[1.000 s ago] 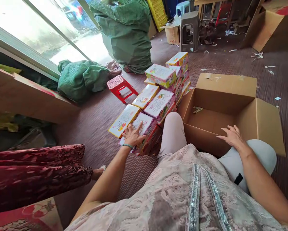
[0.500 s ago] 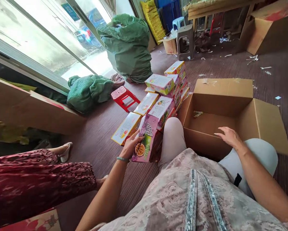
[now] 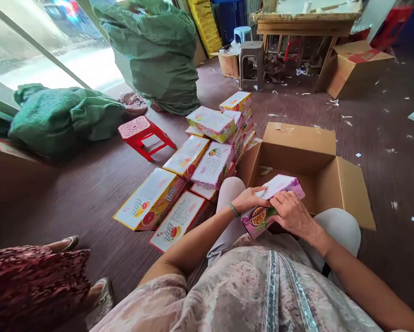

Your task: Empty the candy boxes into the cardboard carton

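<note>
Between my knees, both hands hold a purple and white printed box (image 3: 283, 182) with passion fruit pictures on it. My left hand (image 3: 251, 200) is closed over its left part, with the thumb on the white face. My right hand (image 3: 292, 211) grips its near side, fingers bent over the edge. The box is tilted above the near side of a large open cardboard carton (image 3: 300, 131), whose flaps are spread out. Inside the carton a small strip (image 3: 266, 170) lies at the far left. Left of my knee, several similar boxes (image 3: 212, 163) lie in rows and stacks.
A red stool (image 3: 136, 127) stands beyond the boxes, near green sacks (image 3: 151, 50). At the left, another person's feet and red skirt (image 3: 37, 281) are close by. Farther back are a grey stool (image 3: 251, 53), a wooden table (image 3: 304, 23) and paper scraps on the floor.
My left hand has carried the purple box from the rows at the left over to the carton. My right hand has come from the carton's edge and now holds it too. The view has shifted.
</note>
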Motion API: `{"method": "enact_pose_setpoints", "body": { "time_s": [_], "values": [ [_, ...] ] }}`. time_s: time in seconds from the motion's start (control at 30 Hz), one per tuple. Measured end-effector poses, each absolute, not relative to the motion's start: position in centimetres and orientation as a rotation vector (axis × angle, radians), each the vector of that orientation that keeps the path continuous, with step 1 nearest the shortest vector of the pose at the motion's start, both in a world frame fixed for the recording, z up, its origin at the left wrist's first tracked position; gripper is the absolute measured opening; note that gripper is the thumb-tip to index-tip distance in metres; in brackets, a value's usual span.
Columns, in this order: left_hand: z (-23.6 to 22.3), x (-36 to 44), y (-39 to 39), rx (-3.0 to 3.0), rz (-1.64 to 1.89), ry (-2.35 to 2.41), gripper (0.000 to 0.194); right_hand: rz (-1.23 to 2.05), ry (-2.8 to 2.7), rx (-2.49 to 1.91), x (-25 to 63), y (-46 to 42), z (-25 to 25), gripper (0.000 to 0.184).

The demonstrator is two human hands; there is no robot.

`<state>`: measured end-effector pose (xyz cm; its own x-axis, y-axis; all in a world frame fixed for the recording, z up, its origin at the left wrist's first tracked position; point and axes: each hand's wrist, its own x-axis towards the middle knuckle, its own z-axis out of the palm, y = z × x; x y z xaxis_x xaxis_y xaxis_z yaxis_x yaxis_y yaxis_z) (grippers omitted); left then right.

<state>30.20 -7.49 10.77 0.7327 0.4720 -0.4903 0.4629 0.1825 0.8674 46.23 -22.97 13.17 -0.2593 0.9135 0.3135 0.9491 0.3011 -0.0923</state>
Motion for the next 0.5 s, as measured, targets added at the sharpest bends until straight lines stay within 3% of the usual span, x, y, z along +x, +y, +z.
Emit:
{"method": "enact_pose_setpoints", "body": {
  "time_s": [0.33,0.5],
  "values": [
    [11.2,31.1,-5.3,1.131,-0.182,0.693,0.07,0.251,-2.25,-1.619,48.2,-20.7,11.5,0.037],
    [10.7,32.2,-4.4,1.013,-0.221,0.662,0.042,-0.069,-2.058,-1.49,48.3,-20.5,13.0,0.055]
  ]
}}
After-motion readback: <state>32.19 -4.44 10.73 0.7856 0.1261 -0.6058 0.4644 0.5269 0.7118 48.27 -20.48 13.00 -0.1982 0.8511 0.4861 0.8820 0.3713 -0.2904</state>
